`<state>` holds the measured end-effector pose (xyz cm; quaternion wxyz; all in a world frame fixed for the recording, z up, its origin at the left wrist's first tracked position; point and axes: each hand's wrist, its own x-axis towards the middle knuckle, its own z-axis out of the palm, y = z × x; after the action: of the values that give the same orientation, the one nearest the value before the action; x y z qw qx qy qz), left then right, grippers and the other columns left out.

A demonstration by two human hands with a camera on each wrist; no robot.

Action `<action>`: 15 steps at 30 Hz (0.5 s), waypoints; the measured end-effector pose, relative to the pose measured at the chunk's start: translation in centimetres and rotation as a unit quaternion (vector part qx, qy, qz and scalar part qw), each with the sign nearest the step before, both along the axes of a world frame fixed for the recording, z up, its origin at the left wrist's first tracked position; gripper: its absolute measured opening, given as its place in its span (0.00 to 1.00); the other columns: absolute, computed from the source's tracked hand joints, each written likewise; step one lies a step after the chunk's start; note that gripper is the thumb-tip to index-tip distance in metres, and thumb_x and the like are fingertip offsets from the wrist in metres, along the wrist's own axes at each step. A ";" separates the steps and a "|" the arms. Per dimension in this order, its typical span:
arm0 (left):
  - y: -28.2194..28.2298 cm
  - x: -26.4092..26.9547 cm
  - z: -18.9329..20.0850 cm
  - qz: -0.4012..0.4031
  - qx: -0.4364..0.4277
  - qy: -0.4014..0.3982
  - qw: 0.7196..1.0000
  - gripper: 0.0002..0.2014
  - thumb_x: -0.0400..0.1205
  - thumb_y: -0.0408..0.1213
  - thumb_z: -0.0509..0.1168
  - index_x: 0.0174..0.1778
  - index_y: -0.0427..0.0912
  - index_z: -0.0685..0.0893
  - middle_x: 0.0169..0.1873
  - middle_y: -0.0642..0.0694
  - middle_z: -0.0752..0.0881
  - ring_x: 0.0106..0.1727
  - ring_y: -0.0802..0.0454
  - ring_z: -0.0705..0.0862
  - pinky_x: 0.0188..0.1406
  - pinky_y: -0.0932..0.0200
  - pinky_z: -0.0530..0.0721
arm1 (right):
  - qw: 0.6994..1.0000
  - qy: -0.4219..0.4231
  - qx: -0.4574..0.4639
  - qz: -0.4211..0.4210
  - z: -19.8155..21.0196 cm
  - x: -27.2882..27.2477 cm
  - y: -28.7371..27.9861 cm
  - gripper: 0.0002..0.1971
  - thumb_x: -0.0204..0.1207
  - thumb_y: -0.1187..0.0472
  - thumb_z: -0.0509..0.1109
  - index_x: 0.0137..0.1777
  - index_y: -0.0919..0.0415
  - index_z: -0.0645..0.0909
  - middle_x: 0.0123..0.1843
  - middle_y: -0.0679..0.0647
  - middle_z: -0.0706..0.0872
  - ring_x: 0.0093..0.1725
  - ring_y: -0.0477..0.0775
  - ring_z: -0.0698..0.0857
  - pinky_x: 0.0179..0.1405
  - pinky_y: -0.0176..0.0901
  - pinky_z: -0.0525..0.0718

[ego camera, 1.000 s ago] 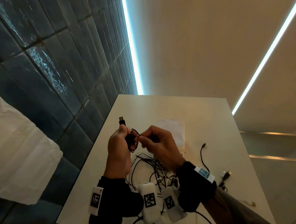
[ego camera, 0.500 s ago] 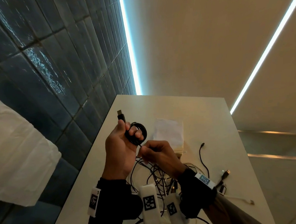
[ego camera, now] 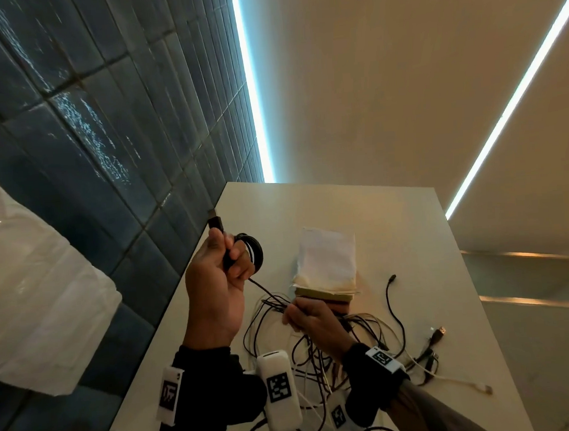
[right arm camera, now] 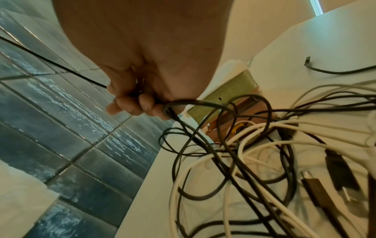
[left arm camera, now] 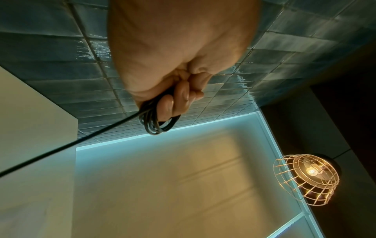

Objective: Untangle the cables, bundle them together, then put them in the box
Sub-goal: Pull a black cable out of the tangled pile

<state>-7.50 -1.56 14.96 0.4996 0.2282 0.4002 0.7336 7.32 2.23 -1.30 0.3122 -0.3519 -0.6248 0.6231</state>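
Observation:
My left hand (ego camera: 225, 268) is raised above the table's left side and grips a small coil of black cable (ego camera: 254, 253) wound round its fingers; the same coil (left arm camera: 156, 124) shows in the left wrist view. The cable's USB plug (ego camera: 215, 220) sticks up past the thumb. From the coil a taut black strand (ego camera: 267, 293) runs down to my right hand (ego camera: 310, 316), which pinches it low over a tangle of black and white cables (ego camera: 316, 345). In the right wrist view the fingers (right arm camera: 140, 104) curl round that strand above the tangle (right arm camera: 244, 153). The box (ego camera: 326, 279) sits just beyond, white paper across its top.
The white table (ego camera: 392, 216) runs along a dark blue tiled wall (ego camera: 108, 142) on the left. A loose black cable (ego camera: 391, 303) and several plugs (ego camera: 436, 334) lie right of the tangle. A white cable end (ego camera: 483, 387) lies near the front right edge.
My right hand has dropped from beside the left hand down to the tangle, drawing the black strand out. The coil on my left hand has grown into a round loop.

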 end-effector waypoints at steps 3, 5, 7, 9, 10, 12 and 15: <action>-0.1 -0.2 0.3 0.012 -0.010 0.027 0.999 0.17 0.89 0.43 0.50 0.35 0.43 0.71 0.24 0.53 0.71 0.22 0.60 0.64 0.21 0.67 0.66 | 0.999 -0.037 -0.005 -0.016 -1.1 -0.1 -0.2 0.12 0.84 0.64 0.63 0.39 0.59 0.82 0.31 0.50 0.79 0.30 0.41 0.75 0.35 0.34 0.74; -0.2 -0.2 0.2 0.021 -0.031 0.063 0.997 0.17 0.90 0.42 0.50 0.35 0.43 0.71 0.24 0.53 0.71 0.21 0.60 0.64 0.21 0.67 0.65 | 0.997 -0.057 -0.012 -0.050 -1.6 -0.1 -0.3 0.09 0.82 0.63 0.68 0.39 0.61 0.83 0.30 0.48 0.80 0.30 0.41 0.76 0.34 0.37 0.75; -0.2 0.0 -0.1 0.025 -0.056 0.093 0.994 0.17 0.90 0.41 0.50 0.35 0.43 0.70 0.24 0.53 0.71 0.21 0.59 0.63 0.22 0.66 0.64 | 0.993 -0.047 -0.022 -0.102 -1.3 -0.1 -0.1 0.08 0.79 0.61 0.71 0.39 0.62 0.83 0.30 0.47 0.81 0.29 0.41 0.76 0.33 0.39 0.76; -0.1 0.1 -0.5 0.023 -0.076 0.100 0.992 0.16 0.90 0.41 0.50 0.35 0.43 0.70 0.24 0.52 0.71 0.21 0.59 0.63 0.23 0.64 0.63 | 0.987 -0.018 -0.025 -0.156 0.0 -0.2 0.4 0.08 0.78 0.63 0.72 0.37 0.62 0.82 0.29 0.47 0.81 0.29 0.42 0.77 0.33 0.40 0.76; 0.0 0.1 -0.7 0.023 -0.084 0.099 0.991 0.16 0.90 0.40 0.50 0.35 0.43 0.70 0.24 0.52 0.71 0.21 0.58 0.64 0.23 0.63 0.63 | 0.984 0.000 -0.023 -0.178 0.9 -0.3 0.7 0.09 0.77 0.64 0.73 0.36 0.62 0.82 0.29 0.49 0.81 0.29 0.44 0.77 0.32 0.40 0.76; 0.3 0.2 -1.2 0.028 -0.105 0.096 0.989 0.16 0.90 0.40 0.50 0.35 0.43 0.69 0.25 0.50 0.72 0.21 0.57 0.65 0.23 0.62 0.63 | 0.978 0.050 -0.028 -0.201 3.0 -0.5 1.3 0.09 0.77 0.65 0.72 0.36 0.65 0.81 0.29 0.53 0.80 0.29 0.51 0.75 0.29 0.43 0.75; 0.5 1.0 -1.8 0.034 -0.141 0.102 0.984 0.16 0.90 0.39 0.50 0.36 0.42 0.70 0.28 0.46 0.74 0.23 0.55 0.69 0.25 0.60 0.65 | 0.970 0.139 -0.051 -0.194 6.0 -0.9 1.6 0.09 0.78 0.67 0.72 0.37 0.62 0.80 0.25 0.49 0.75 0.24 0.50 0.69 0.24 0.40 0.69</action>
<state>-6.53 -1.05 13.12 0.4579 0.2153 0.5556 0.6598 6.45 3.83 4.73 0.4921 -0.3916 -0.4625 0.6250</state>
